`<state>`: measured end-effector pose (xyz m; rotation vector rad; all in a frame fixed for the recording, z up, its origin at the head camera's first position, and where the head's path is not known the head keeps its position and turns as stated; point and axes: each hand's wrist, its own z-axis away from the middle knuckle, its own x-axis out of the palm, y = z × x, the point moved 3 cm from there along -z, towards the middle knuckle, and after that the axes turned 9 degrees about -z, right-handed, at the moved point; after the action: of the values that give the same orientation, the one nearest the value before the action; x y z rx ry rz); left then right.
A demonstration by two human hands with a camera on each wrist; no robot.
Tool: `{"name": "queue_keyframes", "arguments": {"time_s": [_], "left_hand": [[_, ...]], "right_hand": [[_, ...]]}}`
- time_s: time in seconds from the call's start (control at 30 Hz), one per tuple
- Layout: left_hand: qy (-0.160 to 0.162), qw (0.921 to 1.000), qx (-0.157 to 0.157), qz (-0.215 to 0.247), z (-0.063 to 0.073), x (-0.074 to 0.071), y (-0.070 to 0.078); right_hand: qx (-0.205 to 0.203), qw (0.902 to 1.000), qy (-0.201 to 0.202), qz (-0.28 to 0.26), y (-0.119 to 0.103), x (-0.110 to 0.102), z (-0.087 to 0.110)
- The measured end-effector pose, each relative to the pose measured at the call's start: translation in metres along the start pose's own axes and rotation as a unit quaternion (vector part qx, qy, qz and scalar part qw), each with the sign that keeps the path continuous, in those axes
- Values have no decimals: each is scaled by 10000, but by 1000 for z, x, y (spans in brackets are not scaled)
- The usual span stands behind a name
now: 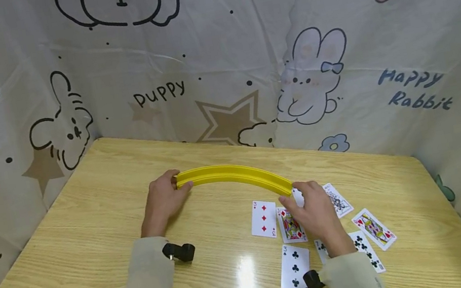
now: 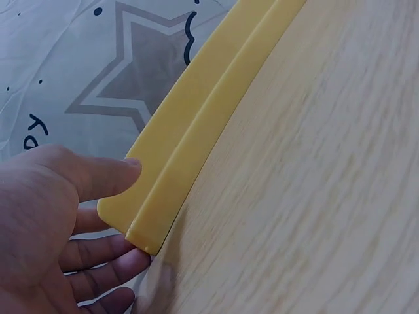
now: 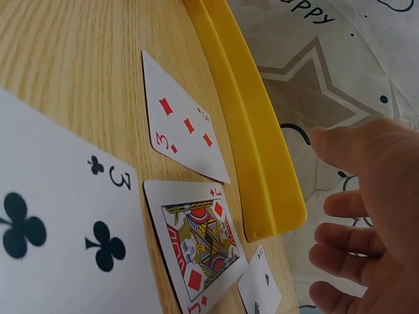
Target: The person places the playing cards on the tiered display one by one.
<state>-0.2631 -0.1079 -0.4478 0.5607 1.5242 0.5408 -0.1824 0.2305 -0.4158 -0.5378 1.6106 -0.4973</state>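
A yellow curved card holder [image 1: 231, 173] with a lengthwise groove stands across the table's far part. At its left end my left hand [image 1: 165, 199] pinches it, thumb [image 2: 118, 176] on the face and fingers round the end. My right hand [image 1: 319, 208] is by the other end; in the right wrist view its fingers [image 3: 347, 265] are spread and apart from the holder. Near it lie the three of diamonds [image 1: 264, 218], the jack of diamonds [image 1: 292, 226] and the three of clubs [image 1: 296, 269], face up. The right hand partly hides other cards.
Right of my right hand lie a heart face card [image 1: 374, 229], a card with a black-and-white figure [image 1: 338, 199] and a club card [image 1: 367, 252]. The wooden table [image 1: 88, 231] meets a printed cloth [image 1: 214, 54] at its back and sides.
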Motion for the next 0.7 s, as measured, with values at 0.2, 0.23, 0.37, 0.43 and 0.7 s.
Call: {"name": "queue_keyframes", "arguments": {"time_s": [0.2,0.23,0.37,0.43,0.7], "left_hand": [[107,9999,13,72,-1,2,-2],[119,9999,15,72,-2,2,-3],[126,9999,-41,94,-2,2,-4],[116,9999,-67,106,-1,2,-4],[169,9998,-60,74,-2,2,-3]], "right_hand": [[5,10000,-46,-52,-3,4,-1],[29,10000,-66,-61,-4,6,-1],[140,9998,-162,-51,-6,11,-3],[186,9996,-197,-61,-8,14,-5],[207,9990,-400,-15,-14,22,-9]]}}
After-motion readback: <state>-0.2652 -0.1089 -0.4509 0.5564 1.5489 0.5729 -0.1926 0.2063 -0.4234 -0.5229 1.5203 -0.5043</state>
